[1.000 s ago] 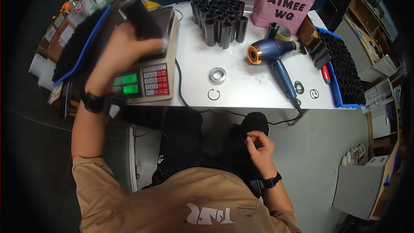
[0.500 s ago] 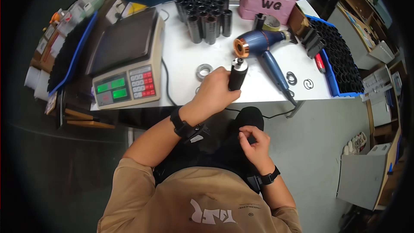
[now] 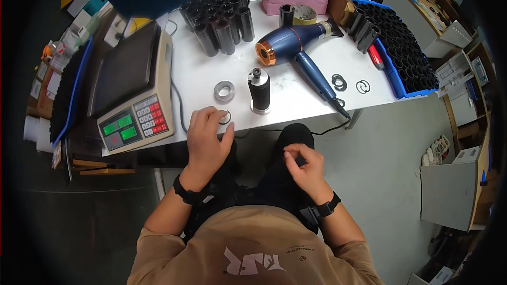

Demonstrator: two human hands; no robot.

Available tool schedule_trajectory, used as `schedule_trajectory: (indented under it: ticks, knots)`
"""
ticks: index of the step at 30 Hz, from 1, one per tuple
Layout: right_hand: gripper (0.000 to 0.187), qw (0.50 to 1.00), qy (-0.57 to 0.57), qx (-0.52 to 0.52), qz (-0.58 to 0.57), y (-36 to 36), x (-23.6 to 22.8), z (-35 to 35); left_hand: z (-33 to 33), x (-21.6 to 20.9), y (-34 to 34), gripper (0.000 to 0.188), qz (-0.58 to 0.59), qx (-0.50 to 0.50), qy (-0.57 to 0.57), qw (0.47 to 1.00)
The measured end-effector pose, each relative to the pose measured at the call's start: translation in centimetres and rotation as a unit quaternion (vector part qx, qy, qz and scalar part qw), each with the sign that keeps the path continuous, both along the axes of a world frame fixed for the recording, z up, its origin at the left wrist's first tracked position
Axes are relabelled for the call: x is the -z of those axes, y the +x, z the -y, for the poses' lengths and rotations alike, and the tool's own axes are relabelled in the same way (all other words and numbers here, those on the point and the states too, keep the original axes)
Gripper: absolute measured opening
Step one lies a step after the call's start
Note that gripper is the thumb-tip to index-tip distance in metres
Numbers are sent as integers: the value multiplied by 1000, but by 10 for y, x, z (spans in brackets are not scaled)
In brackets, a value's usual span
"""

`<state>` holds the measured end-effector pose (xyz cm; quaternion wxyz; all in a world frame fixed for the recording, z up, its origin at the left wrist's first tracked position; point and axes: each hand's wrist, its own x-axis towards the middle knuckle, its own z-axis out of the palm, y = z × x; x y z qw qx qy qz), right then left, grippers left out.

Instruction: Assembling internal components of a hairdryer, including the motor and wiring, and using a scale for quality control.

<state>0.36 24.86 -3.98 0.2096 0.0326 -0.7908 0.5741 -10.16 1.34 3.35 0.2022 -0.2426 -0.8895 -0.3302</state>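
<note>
At the table's front edge my left hand (image 3: 207,140) has thumb and fingers apart. Its fingertips are at a thin black ring (image 3: 225,118); I cannot tell whether they touch it. Just right of that stands a black cylinder with a silver top and base (image 3: 259,92), upright and touched by neither hand. A grey ring-shaped piece (image 3: 224,91) lies behind the thin ring. Above my lap, my right hand (image 3: 307,168) is curled, thumb and forefinger close together; anything between them is too small to make out.
A blue hair dryer (image 3: 285,44) lies across the table, its cord over the front edge. Several black tubes (image 3: 226,37) stand behind. A scale (image 3: 138,121) sits left; a blue tray of black tubes (image 3: 395,76) sits right. Black rings (image 3: 339,82) lie near the dryer handle.
My left hand has let go of the black cylinder, leaving it standing on the table, and has moved left and nearer to the thin ring. My right hand stays above my lap.
</note>
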Motion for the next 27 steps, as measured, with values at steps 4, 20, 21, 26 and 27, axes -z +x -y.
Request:
schedule_trajectory:
  ticks: [4,20,21,26,27]
  knots:
    - [10,999,-4,-16,34,-6,-4,1,11,0,10,31,-73,13,-85,994]
    - [11,988,-133,-32,75,-10,-42,-20,-76,-1,40,18,313,160,237,906]
    - [11,988,-132,-29,75,-12,-48,-33,-83,-5,38,18,315,157,251,902]
    - [9,961,161,224,12,-53,-82,-126,-76,-11,27,10,39,205,108,972]
    - [8,940,223,259,-15,-61,-81,-145,-74,-10,23,10,39,210,110,971]
